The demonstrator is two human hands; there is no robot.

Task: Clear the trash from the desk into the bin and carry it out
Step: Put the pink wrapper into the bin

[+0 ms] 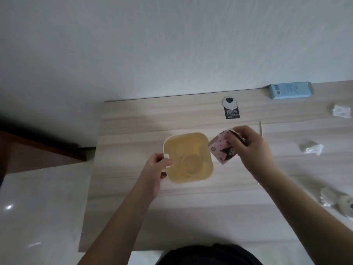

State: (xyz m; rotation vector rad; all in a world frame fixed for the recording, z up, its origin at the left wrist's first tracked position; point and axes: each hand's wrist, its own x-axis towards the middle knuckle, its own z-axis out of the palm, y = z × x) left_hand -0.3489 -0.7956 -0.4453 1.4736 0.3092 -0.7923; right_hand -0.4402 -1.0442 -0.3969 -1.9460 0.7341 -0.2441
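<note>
Left hand: your left hand (155, 165) grips the tab on the left rim of the yellow bin (188, 157), mid-frame on the desk (133, 207).
Right hand: your right hand (252, 148) pinches a pink carton (222, 148) printed with a cartoon figure, tilted just right of the bin.
Writing: a black sticker (232, 114) above reads "100%".
Trash: crumpled wrappers (311, 148) lie at right.
Upper right: a blue box (290, 90), print unreadable.

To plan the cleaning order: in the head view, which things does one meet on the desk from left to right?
Left hand → yellow bin → pink carton → right hand → crumpled wrapper → white paper scrap.
</note>
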